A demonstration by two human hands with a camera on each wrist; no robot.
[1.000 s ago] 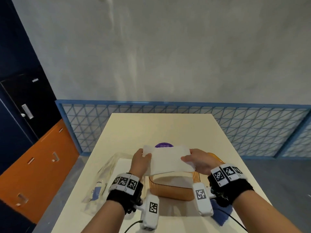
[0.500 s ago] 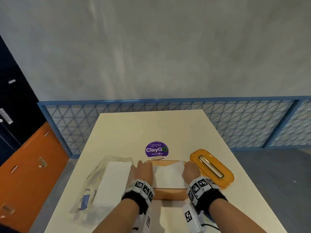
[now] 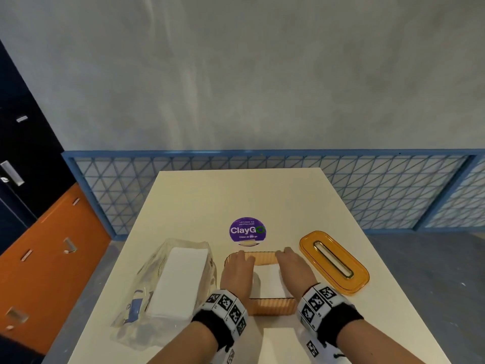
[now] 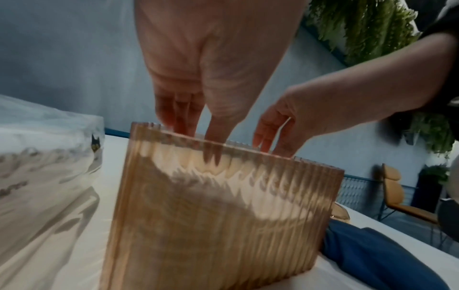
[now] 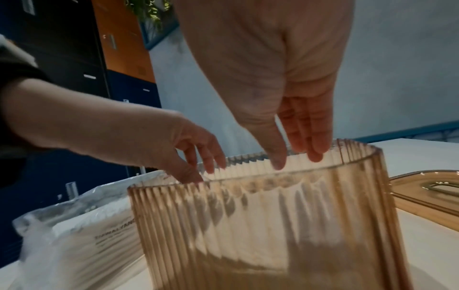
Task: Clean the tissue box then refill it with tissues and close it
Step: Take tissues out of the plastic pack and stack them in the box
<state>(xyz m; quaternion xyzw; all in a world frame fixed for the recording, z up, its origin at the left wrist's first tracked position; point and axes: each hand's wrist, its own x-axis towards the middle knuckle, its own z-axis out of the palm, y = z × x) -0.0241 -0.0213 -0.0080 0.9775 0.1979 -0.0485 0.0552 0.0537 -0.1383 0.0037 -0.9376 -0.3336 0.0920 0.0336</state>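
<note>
At the lower left of the head view lies the clear plastic tissue pack [image 3: 168, 282], its mouth open and a white stack showing inside; it sits just beside the box, likely so that more sheets are within easy reach. A separate white sheet [image 3: 278, 337] lies at the bottom centre between the forearms.

In the lower centre stands the ribbed amber tissue box [image 3: 270, 307], open at the top, with a wad of white tissues [image 3: 267, 281] lying inside it. Both hands reach down into the opening. The left hand [image 3: 236, 274] is palm down over the left part of the box, its fingers straight and close together, tips dipping below the rim in the left wrist view; it grips nothing that I can see. The right hand [image 3: 295, 271] mirrors it on the right part, fingers extended and pointing downward past the rim, likewise holding nothing visible. This pose suits pressing the tissues flat so that they settle, which I judge to be the step in hand.

To the right, in the middle right of the frame, the amber lid [image 3: 334, 261] with its slot lies flat on the cream table [image 3: 236, 193], apart from the box, waiting for closing. In the left wrist view, a blue cloth [image 4: 372, 255] lies against the box at the lower right.
</note>
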